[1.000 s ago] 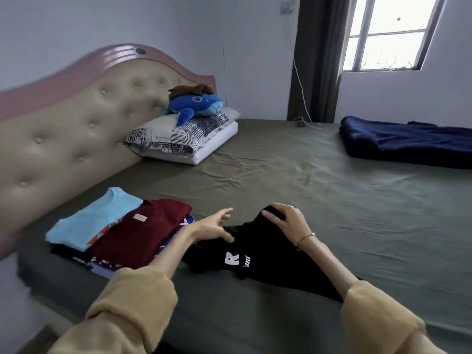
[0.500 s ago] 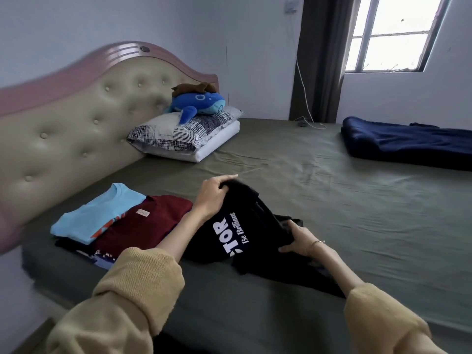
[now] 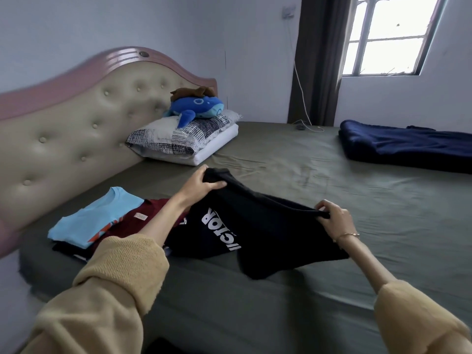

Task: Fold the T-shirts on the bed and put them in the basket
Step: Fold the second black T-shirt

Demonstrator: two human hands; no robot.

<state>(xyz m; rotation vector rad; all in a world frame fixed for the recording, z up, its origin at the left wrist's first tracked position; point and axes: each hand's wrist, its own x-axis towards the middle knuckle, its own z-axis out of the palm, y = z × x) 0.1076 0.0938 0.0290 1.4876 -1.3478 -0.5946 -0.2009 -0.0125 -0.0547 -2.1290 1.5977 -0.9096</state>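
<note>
Both hands are on the black shirt (image 3: 255,226). The left hand (image 3: 201,183) has its fingers and thumb curled round one end of the upper edge, and the right hand (image 3: 333,221) pinches the other end, so the cloth hangs stretched between them with its lower part dragging on the bed (image 3: 332,190). The white lettering faces up, just below the left hand. This shirt looks to be in the middle of being spread or squared up; no clean fold shows in it yet.

Beside the left forearm lies a stack (image 3: 84,233) of shirts that look folded already: a light blue shirt (image 3: 94,218) on top, a maroon shirt (image 3: 135,221) partly overlapping it, darker ones underneath (how many I cannot tell).

So part of the folding appears done. What remains, as I judge it, is to finish the black shirt and carry everything to the basket, which is nowhere in view.
</note>
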